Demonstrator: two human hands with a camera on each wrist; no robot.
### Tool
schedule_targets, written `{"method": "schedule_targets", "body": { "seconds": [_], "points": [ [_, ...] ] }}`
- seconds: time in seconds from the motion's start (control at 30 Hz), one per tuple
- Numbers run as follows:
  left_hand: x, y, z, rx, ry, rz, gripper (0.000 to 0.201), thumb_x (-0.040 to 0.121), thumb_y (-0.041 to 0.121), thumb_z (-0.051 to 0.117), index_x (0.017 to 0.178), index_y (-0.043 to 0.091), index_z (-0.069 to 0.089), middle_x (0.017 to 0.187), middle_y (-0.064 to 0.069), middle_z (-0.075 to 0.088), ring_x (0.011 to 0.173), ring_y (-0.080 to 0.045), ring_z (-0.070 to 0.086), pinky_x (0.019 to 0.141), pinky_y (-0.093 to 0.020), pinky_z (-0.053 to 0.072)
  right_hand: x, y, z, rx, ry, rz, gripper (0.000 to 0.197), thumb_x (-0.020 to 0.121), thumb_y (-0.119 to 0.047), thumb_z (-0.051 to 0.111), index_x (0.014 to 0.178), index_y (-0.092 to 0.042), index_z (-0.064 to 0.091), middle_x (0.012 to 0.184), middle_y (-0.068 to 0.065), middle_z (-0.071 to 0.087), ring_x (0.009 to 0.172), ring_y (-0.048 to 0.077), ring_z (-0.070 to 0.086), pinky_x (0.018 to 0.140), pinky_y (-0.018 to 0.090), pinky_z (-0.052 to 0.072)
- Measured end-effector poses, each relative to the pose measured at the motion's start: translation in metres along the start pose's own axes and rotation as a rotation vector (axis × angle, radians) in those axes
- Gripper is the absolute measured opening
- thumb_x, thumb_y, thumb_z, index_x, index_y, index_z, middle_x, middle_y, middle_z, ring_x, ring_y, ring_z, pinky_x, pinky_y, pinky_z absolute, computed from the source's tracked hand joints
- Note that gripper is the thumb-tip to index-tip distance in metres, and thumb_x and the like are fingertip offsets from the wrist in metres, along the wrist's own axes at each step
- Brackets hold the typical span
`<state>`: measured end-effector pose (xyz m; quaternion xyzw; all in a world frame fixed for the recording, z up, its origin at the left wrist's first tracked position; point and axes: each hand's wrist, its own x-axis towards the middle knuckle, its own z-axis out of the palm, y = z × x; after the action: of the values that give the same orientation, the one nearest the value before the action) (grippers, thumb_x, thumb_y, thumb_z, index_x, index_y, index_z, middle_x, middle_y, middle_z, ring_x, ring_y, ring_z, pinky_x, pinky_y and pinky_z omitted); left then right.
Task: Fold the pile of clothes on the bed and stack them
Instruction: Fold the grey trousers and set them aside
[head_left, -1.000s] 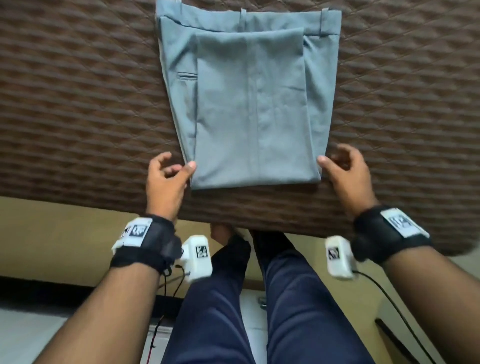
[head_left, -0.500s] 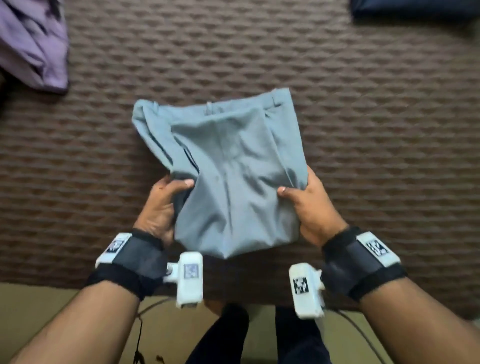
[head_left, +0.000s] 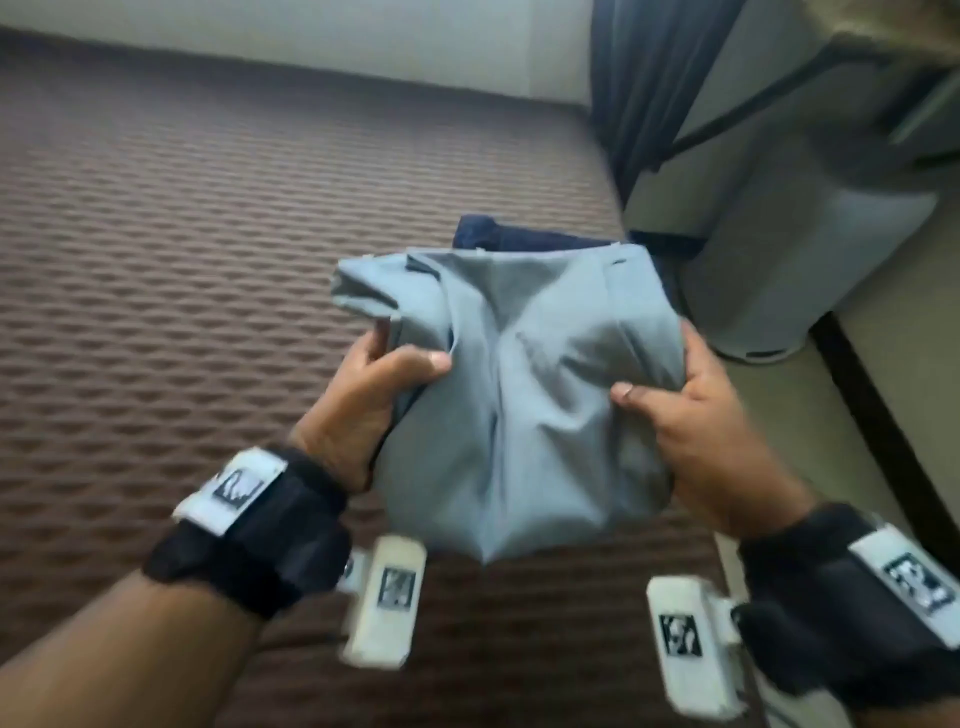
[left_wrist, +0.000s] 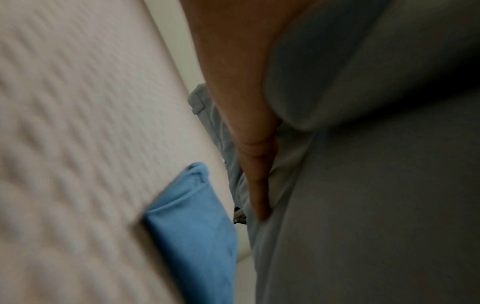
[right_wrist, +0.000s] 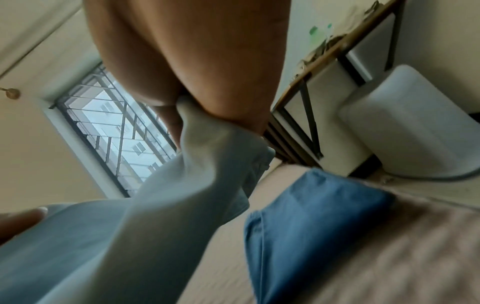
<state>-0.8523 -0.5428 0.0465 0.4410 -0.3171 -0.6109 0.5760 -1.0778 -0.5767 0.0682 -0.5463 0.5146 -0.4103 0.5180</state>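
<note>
- Your left hand (head_left: 366, 400) grips the left edge of the folded grey trousers (head_left: 524, 395), thumb on top, fingers (left_wrist: 255, 164) curled beneath.
- Your right hand (head_left: 696, 415) pinches the right edge, thumb pressed into the cloth.
- The trousers hang clear of the bed (head_left: 182, 260), sagging between your 2 hands.
- A folded blue garment (right_wrist: 311, 216) lies on the bed just past them, near the bed's edge.
- A grey bin (head_left: 795, 260) stands on the floor beside the bed.
</note>
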Motion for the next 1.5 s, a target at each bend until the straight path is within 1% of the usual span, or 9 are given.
{"method": "schedule_targets", "body": {
  "seconds": [0.23,0.3,0.37,0.53,0.67,0.83,1.03,1.3,1.5],
  "points": [
    [0.177,-0.015,0.026,0.008,0.059,-0.084,0.076,0.06,0.021,0.066,0.13,-0.005,0.055,0.126,-0.032,0.059,0.098,-0.034,0.062,0.088,-0.049,0.054,0.16,0.016,-0.065,0.067,0.165,-0.004,0.043,0.085,0.015,0.053,0.112,-0.018,0.055,0.107,0.005,0.069,0.093,0.018,0.071,0.078,0.038,0.06],
    [0.201,-0.052,0.005,0.096,0.13,-0.176,0.054,0.072,0.03,0.075,0.118,0.002,0.066,0.111,-0.021,0.071,0.086,-0.029,0.069,0.075,-0.044,0.059,0.193,0.069,-0.079,-0.014,0.213,0.133,0.029,0.088,-0.002,0.061,0.113,-0.015,0.053,0.109,0.008,0.068,0.091,0.021,0.07,0.081,0.047,0.06],
    [0.208,-0.096,-0.022,0.331,0.112,-0.32,0.04,0.083,0.045,0.073,0.107,0.013,0.067,0.091,-0.006,0.071,0.071,-0.022,0.067,0.058,-0.036,0.058,0.209,0.135,-0.089,-0.234,0.158,0.305,0.054,0.073,-0.035,0.074,0.117,-0.014,0.054,0.111,0.008,0.068,0.093,0.026,0.069,0.083,0.056,0.057],
    [0.213,-0.174,-0.068,0.446,0.251,-0.266,0.045,0.085,0.018,0.077,0.122,-0.002,0.058,0.117,-0.016,0.065,0.094,-0.022,0.066,0.064,-0.034,0.061,0.209,0.207,-0.091,-0.364,0.24,0.245,0.059,0.081,-0.008,0.074,0.133,-0.008,0.047,0.118,0.007,0.063,0.108,0.025,0.064,0.097,0.041,0.051],
    [0.207,-0.178,-0.056,0.504,0.211,-0.17,0.018,0.08,0.015,0.08,0.091,0.009,0.068,0.087,-0.004,0.071,0.069,-0.013,0.065,0.057,-0.023,0.055,0.226,0.201,-0.101,-0.393,0.362,0.127,0.055,0.08,0.002,0.069,0.13,-0.01,0.05,0.114,0.001,0.06,0.104,0.016,0.06,0.097,0.032,0.05],
    [0.187,-0.193,-0.042,0.518,0.203,-0.12,0.042,0.068,0.022,0.088,0.091,-0.008,0.07,0.089,-0.015,0.075,0.072,-0.017,0.062,0.074,-0.035,0.054,0.23,0.198,-0.115,-0.549,0.346,0.176,0.057,0.08,-0.004,0.07,0.133,-0.01,0.049,0.124,0.006,0.06,0.113,0.021,0.058,0.102,0.035,0.046],
    [0.19,-0.197,-0.053,0.336,0.35,-0.136,0.028,0.057,0.032,0.087,0.07,0.011,0.075,0.088,-0.016,0.074,0.08,-0.025,0.064,0.091,-0.05,0.053,0.202,0.233,-0.105,-0.506,0.325,0.203,0.051,0.086,-0.018,0.068,0.133,-0.022,0.05,0.117,-0.004,0.063,0.108,0.024,0.063,0.097,0.048,0.051],
    [0.175,-0.2,-0.058,0.249,0.454,0.005,0.014,0.083,0.01,0.077,0.088,0.014,0.064,0.075,0.0,0.071,0.069,-0.01,0.063,0.077,-0.031,0.053,0.153,0.205,-0.075,-0.813,0.413,0.15,0.066,0.092,-0.033,0.06,0.151,-0.022,0.03,0.151,0.01,0.036,0.132,0.033,0.041,0.107,0.044,0.037],
    [0.084,-0.201,-0.064,0.963,-0.029,-0.035,0.061,0.086,0.023,0.076,0.14,0.015,0.05,0.146,-0.003,0.05,0.136,-0.018,0.043,0.114,-0.029,0.033,0.049,0.2,0.019,-1.205,-0.205,-0.077,0.067,0.093,-0.047,0.056,0.152,-0.025,0.033,0.162,0.008,0.017,0.145,0.031,0.023,0.114,0.051,0.025]
  ]
}}
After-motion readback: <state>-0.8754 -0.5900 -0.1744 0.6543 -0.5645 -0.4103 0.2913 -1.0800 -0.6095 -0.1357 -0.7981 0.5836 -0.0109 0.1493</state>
